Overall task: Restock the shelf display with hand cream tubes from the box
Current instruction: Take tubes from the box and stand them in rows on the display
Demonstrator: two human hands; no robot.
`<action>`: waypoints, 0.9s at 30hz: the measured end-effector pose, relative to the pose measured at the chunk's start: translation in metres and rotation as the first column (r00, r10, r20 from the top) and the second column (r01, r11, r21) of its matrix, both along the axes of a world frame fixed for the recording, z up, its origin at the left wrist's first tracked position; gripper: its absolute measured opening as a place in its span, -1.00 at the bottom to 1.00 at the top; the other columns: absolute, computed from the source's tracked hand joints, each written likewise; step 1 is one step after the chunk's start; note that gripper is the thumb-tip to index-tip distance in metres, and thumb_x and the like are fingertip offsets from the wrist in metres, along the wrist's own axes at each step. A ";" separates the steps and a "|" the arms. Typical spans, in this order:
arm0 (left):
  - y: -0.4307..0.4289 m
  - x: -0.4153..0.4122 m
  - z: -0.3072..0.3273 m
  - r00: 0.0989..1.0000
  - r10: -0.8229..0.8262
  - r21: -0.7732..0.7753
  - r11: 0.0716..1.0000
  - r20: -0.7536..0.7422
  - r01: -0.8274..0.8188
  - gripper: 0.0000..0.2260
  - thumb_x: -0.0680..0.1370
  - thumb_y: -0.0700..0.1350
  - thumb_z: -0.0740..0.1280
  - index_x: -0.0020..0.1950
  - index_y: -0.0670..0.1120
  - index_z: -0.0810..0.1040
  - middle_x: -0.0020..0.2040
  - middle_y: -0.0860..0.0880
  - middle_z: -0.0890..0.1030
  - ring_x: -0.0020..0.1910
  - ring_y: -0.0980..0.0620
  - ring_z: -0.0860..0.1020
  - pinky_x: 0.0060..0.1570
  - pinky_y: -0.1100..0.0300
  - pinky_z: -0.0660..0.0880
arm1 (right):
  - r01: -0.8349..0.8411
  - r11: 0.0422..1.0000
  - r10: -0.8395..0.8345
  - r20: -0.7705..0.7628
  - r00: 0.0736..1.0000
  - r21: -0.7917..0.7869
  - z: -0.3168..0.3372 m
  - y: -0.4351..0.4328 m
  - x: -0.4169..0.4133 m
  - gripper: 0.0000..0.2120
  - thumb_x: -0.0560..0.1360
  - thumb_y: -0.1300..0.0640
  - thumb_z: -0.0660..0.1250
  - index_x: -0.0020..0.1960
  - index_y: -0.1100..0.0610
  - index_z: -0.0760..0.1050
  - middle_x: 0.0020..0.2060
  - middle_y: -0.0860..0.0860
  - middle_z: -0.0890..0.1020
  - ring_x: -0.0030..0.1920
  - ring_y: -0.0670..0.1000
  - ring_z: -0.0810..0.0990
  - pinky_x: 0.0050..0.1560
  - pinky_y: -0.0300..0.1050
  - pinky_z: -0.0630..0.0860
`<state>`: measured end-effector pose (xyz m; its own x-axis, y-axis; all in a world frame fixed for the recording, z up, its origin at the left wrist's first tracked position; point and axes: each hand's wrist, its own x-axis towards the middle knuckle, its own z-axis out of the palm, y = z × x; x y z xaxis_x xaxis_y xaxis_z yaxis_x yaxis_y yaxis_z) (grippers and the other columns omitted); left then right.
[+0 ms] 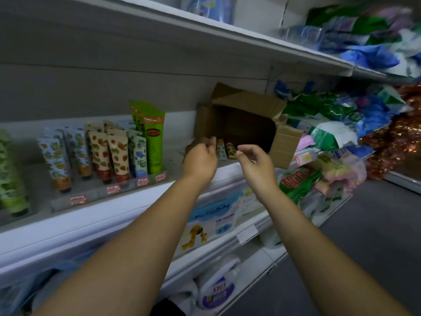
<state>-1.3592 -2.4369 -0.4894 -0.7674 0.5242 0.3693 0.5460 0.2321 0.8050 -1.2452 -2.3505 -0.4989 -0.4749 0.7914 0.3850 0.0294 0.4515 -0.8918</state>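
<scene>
A brown cardboard box (246,115) lies on its side on the middle shelf (173,156), its opening facing me. Two patterned hand cream tubes (226,148) stand just inside its lower left corner. My left hand (200,159) is at the box's left edge, its fingers curled round the lower left flap. My right hand (255,161) hovers in front of the opening, right of the tubes, with loosely curled fingers that hold nothing. Left along the same shelf stands the display of hand cream tubes (102,153), in rows behind price tags, with tall green tubes (151,135) at its right end.
Bare shelf lies between the display and the box. Bagged goods (337,124) crowd the shelf right of the box and the upper shelf (364,30). Lower shelves hold baby-product boxes (214,222) and a white bottle (218,286). Grey floor is at the right.
</scene>
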 end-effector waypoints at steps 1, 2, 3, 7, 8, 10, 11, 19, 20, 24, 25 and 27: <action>0.005 -0.009 -0.005 0.999 0.032 -0.034 0.999 -0.039 -0.034 -0.70 0.72 0.02 0.17 0.16 -0.15 0.60 0.09 -0.21 0.64 0.06 -0.19 0.57 0.00 0.08 0.45 | -0.001 1.000 0.001 0.027 1.000 0.014 0.002 0.006 -0.003 -0.82 0.60 0.12 0.33 0.19 0.05 0.58 0.04 -0.11 0.61 0.09 -0.12 0.56 0.06 -0.31 0.45; 0.008 -0.019 -0.009 0.994 0.053 -0.085 0.994 -0.100 -0.062 -0.68 0.71 0.01 0.19 0.24 -0.18 0.58 0.22 -0.24 0.61 0.19 -0.22 0.56 0.13 0.04 0.46 | 0.002 0.999 -0.004 0.056 0.998 0.033 0.002 0.011 -0.007 -0.80 0.61 0.12 0.32 0.22 0.06 0.58 0.05 -0.10 0.61 0.12 -0.11 0.55 0.08 -0.31 0.44; 0.010 -0.029 -0.011 0.984 0.054 -0.165 0.983 -0.169 -0.082 -0.65 0.71 0.01 0.19 0.33 -0.19 0.54 0.35 -0.25 0.54 0.33 -0.23 0.49 0.28 0.02 0.42 | 0.005 0.998 -0.009 0.077 0.997 0.056 0.003 0.016 -0.010 -0.78 0.61 0.11 0.32 0.23 0.08 0.57 0.06 -0.10 0.60 0.15 -0.08 0.55 0.12 -0.27 0.44; 0.020 -0.058 -0.012 0.974 -0.045 -0.436 0.898 -0.223 -0.059 -0.55 0.73 0.02 0.12 0.59 -0.13 0.28 0.65 -0.13 0.16 0.63 -0.12 0.10 0.58 -0.04 0.06 | -0.023 0.993 0.004 0.157 0.988 0.119 0.004 0.032 -0.031 -0.75 0.63 0.14 0.28 0.27 0.13 0.58 0.02 -0.10 0.58 0.15 -0.04 0.56 0.10 -0.22 0.43; 0.021 -0.062 -0.014 0.976 -0.051 -0.455 0.889 -0.211 -0.051 -0.55 0.74 0.03 0.10 0.61 -0.10 0.26 0.67 -0.11 0.12 0.64 -0.11 0.06 0.59 -0.05 0.01 | -0.038 0.990 0.011 0.194 0.981 0.133 0.004 0.036 -0.039 -0.74 0.62 0.15 0.27 0.28 0.12 0.58 0.03 -0.07 0.60 0.15 0.00 0.58 0.08 -0.19 0.47; 0.023 -0.067 -0.021 0.984 -0.031 -0.451 0.891 -0.178 -0.053 -0.55 0.74 0.05 0.07 0.61 -0.06 0.25 0.68 -0.08 0.09 0.65 -0.10 0.03 0.59 -0.09 -0.02 | -0.094 0.984 0.047 0.295 0.954 0.149 0.004 0.043 -0.054 -0.66 0.60 0.17 0.26 0.36 0.07 0.54 0.17 0.03 0.64 0.20 0.06 0.59 0.14 -0.13 0.53; 0.024 -0.069 -0.024 0.988 -0.017 -0.440 0.897 -0.152 -0.052 -0.55 0.74 0.05 0.07 0.61 -0.05 0.27 0.68 -0.08 0.09 0.65 -0.10 0.04 0.59 -0.10 -0.01 | -0.151 0.974 0.085 0.349 0.933 0.167 0.004 0.045 -0.062 -0.60 0.60 0.19 0.26 0.42 0.03 0.48 0.32 0.05 0.57 0.30 0.06 0.53 0.26 -0.13 0.49; 0.024 -0.075 -0.025 0.990 0.109 -0.377 0.916 -0.085 -0.133 -0.63 0.73 0.00 0.12 0.46 -0.09 0.49 0.42 -0.19 0.53 0.38 -0.21 0.49 0.36 0.02 0.39 | -0.502 0.734 -0.119 0.814 0.568 0.458 -0.003 0.047 -0.086 -0.47 0.70 -0.14 -0.02 0.63 -0.03 0.03 0.64 0.02 -0.05 0.62 0.13 -0.10 0.59 0.07 -0.19; 0.025 -0.076 -0.026 0.990 0.115 -0.377 0.916 -0.082 -0.138 -0.64 0.73 0.00 0.13 0.46 -0.10 0.50 0.41 -0.20 0.54 0.37 -0.22 0.50 0.34 0.03 0.40 | -0.499 0.758 -0.095 0.827 0.554 0.421 -0.004 0.046 -0.081 -0.47 0.70 -0.14 -0.03 0.63 -0.06 0.02 0.64 -0.01 -0.06 0.62 0.14 -0.11 0.59 0.04 -0.17; 0.024 -0.076 -0.026 0.986 0.130 -0.356 0.921 -0.100 -0.157 -0.68 0.72 -0.04 0.16 0.34 -0.18 0.54 0.29 -0.26 0.59 0.28 -0.26 0.54 0.22 -0.01 0.46 | -0.488 0.805 -0.016 0.834 0.551 0.338 -0.002 0.037 -0.061 -0.58 0.69 -0.16 0.02 0.35 0.00 0.49 0.39 0.13 0.49 0.39 0.19 0.41 0.23 -0.05 0.37; 0.023 -0.076 -0.026 0.986 0.136 -0.348 0.923 -0.100 -0.162 -0.70 0.72 -0.05 0.17 0.30 -0.19 0.54 0.26 -0.27 0.60 0.26 -0.27 0.54 0.19 -0.02 0.47 | -0.493 0.802 0.013 0.815 0.579 0.337 -0.002 0.036 -0.055 -0.60 0.69 -0.16 0.05 0.10 0.03 0.57 0.12 0.12 0.61 0.22 0.19 0.52 0.04 -0.08 0.37; 0.023 -0.076 -0.026 0.985 0.147 -0.336 0.927 -0.090 -0.169 -0.72 0.71 -0.07 0.19 0.27 -0.20 0.55 0.24 -0.28 0.60 0.25 -0.28 0.54 0.17 -0.02 0.48 | -0.482 0.818 0.105 0.743 0.661 0.314 -0.003 0.033 -0.042 -0.68 0.66 -0.17 0.14 -0.10 -0.04 0.53 -0.19 -0.04 0.57 -0.03 0.07 0.56 -0.14 -0.10 0.32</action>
<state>-1.4356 -2.4139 -0.5150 -0.8319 0.5005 0.2397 0.5261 0.5739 0.6276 -1.2874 -2.3172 -0.5014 -0.9167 0.3801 0.1230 0.3147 0.8767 -0.3639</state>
